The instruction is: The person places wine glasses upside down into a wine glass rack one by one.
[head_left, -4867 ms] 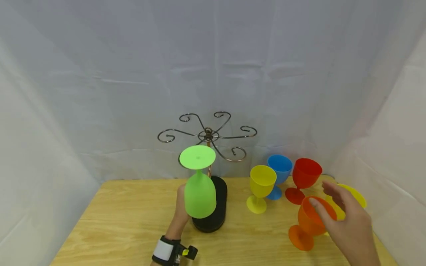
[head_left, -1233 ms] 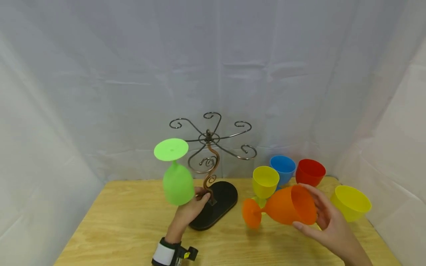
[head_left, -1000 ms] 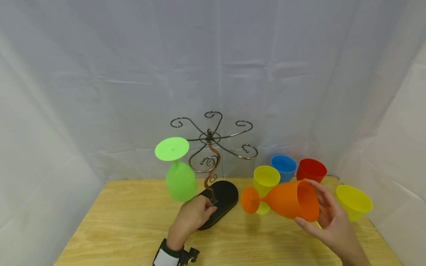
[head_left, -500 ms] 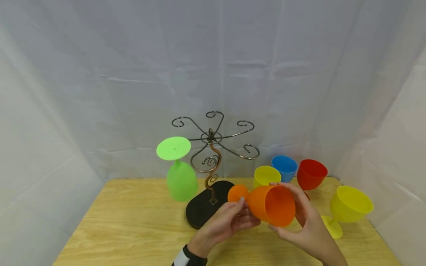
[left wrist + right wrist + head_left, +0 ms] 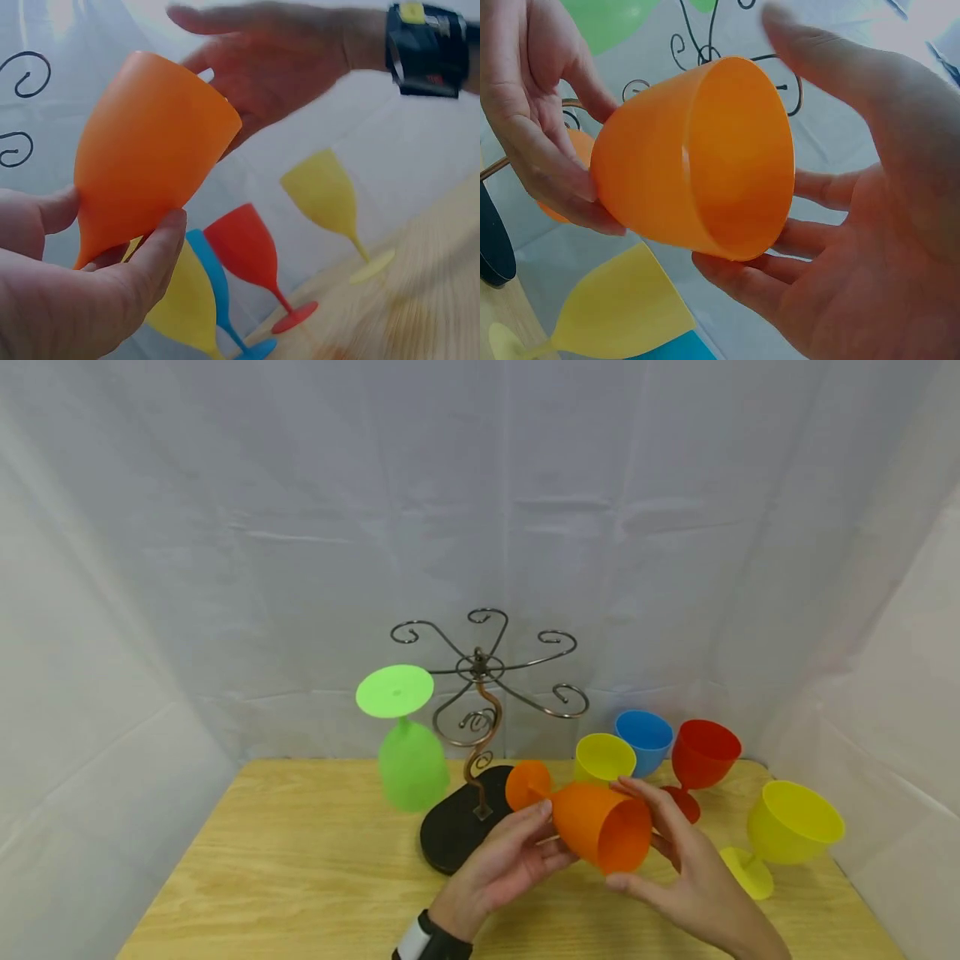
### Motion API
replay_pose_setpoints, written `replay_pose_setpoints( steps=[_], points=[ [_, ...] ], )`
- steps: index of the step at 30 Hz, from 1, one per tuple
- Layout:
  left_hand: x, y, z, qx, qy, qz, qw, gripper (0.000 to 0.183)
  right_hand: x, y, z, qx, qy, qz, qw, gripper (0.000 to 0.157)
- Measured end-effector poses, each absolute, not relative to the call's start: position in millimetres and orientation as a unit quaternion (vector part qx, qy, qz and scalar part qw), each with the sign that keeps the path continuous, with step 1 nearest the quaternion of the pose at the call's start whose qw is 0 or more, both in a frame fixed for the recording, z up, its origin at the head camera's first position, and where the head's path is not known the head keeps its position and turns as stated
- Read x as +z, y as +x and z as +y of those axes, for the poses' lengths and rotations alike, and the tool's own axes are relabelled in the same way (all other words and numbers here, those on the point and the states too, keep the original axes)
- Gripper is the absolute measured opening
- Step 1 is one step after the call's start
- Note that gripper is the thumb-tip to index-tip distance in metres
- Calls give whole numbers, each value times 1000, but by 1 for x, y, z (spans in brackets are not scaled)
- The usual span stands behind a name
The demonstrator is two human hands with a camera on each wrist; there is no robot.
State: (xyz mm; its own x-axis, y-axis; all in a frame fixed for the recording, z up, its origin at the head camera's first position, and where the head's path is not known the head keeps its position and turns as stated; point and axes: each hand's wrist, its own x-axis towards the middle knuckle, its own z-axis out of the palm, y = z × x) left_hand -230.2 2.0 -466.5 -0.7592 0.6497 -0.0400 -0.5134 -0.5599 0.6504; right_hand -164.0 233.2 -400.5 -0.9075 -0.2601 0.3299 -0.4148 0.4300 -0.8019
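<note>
An orange plastic goblet (image 5: 588, 827) lies tilted in the air, its mouth toward the right and its foot to the left. My left hand (image 5: 517, 864) grips it where the bowl narrows to the stem, thumb on the near side and fingers underneath. Around the rim is my right hand (image 5: 693, 868); in the right wrist view its thumb stands apart from the goblet while the fingertips (image 5: 720, 270) are at the rim. Behind the foot stands a metal stemware rack (image 5: 480, 668) with curled arms. A green goblet (image 5: 412, 768) hangs upside down from its left side.
On the wooden table (image 5: 300, 860), to the right, stand a yellow goblet (image 5: 603, 756), a blue goblet (image 5: 643, 735), a red goblet (image 5: 705, 752) and another yellow goblet (image 5: 795, 818). The rack's black base (image 5: 457, 831) is left of the hands. White sheeting surrounds the table.
The orange goblet was picked up from the right and carried left by my right hand. My left hand left the rack's base and took hold of it. The rack has turned, its green goblet shifting left.
</note>
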Motion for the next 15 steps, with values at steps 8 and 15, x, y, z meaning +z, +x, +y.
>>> replay_pose_setpoints(
  steps=[8, 15],
  points=[
    [-468, -234, 2, 868, 91, 395, 286, 25, -403, -168, 240, 516, 229, -825, 18, 50],
    [-468, -236, 1, 853, 112, 436, 263, 29, -403, -172, 236, 485, 127, -865, -32, 59]
  ],
)
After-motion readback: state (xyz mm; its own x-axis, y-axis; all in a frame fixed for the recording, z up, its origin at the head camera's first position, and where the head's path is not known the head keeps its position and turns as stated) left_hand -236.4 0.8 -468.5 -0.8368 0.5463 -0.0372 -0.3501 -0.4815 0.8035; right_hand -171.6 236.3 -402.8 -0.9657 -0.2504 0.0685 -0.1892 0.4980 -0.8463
